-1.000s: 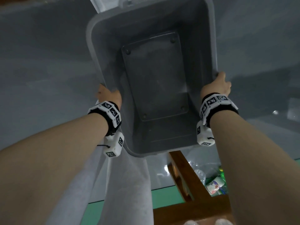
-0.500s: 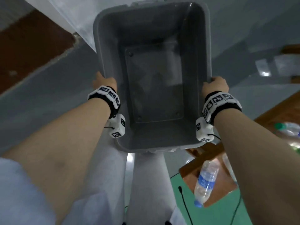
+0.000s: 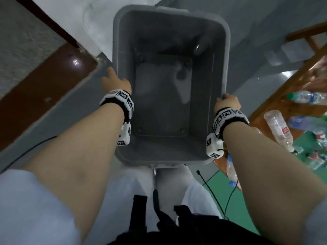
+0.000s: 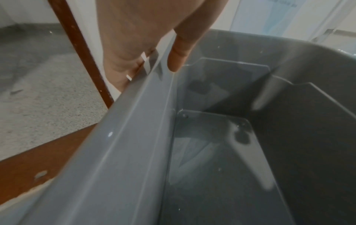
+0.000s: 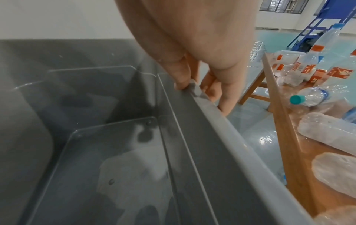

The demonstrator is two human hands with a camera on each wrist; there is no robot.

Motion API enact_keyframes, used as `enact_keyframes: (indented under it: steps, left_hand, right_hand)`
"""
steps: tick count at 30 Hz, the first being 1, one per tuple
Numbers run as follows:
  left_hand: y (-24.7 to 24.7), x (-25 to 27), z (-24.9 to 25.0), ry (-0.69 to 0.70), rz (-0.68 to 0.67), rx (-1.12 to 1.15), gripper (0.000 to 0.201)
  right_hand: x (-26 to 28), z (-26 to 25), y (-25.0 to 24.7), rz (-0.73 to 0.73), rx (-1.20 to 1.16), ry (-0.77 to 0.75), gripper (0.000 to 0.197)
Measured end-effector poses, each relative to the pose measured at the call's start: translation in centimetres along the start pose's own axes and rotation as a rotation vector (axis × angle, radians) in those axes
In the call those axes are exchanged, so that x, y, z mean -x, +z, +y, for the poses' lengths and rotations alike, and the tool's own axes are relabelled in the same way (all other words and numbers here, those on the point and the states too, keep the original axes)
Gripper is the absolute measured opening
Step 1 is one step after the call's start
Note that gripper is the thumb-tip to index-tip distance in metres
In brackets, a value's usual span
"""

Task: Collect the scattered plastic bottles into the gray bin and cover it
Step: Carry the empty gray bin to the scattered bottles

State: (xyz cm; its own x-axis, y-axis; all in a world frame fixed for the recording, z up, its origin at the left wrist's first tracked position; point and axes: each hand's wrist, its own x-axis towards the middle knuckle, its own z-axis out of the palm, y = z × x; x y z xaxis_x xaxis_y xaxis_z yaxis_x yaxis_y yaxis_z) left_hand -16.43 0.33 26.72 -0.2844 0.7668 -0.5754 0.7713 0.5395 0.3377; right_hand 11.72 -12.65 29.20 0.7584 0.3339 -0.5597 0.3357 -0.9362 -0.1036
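Note:
I carry an empty gray bin (image 3: 221, 55) in front of me, held off the floor by its long rims. My left hand (image 3: 115, 82) grips the left rim (image 4: 134, 106), thumb inside the wall and fingers under the lip. On the right rim (image 5: 217, 115), my right hand (image 3: 228, 101) pinches the edge with thumb on top and fingers curled beneath. Several clear plastic bottles lie scattered on a wooden table (image 3: 283, 103) to the right: one with a red label (image 3: 277, 128), one with a green cap (image 3: 306, 97). No lid is in view.
The wooden table's (image 5: 285, 121) edge runs close beside the bin's right wall, crowded with bottles (image 5: 312, 95). A brown skirting and speckled wall (image 3: 31, 76) stand to the left. A black cable (image 3: 212, 188) trails over the green floor near my legs. A blue frame (image 5: 318, 25) stands far off.
I have turned right with the bin in both hands. The table and its scattered bottles have come further into view on the right. Both grips on the rims are unchanged.

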Motion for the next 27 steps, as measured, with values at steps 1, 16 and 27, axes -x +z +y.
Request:
enact_keyframes:
  steps: [1, 16, 27]
  left_hand:
    - [-0.2, 0.7, -0.7, 0.001, 0.010, 0.000, 0.054]
    - [-3.8, 16.5, -12.4, 0.116, 0.069, 0.066, 0.036]
    - [-5.8, 24.0, -23.4, 0.254, 0.051, -0.094, 0.044]
  right_hand:
    - [0.6, 0.8, 0.1, 0.003, -0.006, -0.002, 0.024]
    - [14.7, 15.2, 1.3, 0.080, -0.124, -0.050, 0.031]
    - [28.2, 26.6, 6.4, 0.022, -0.245, 0.023, 0.026]
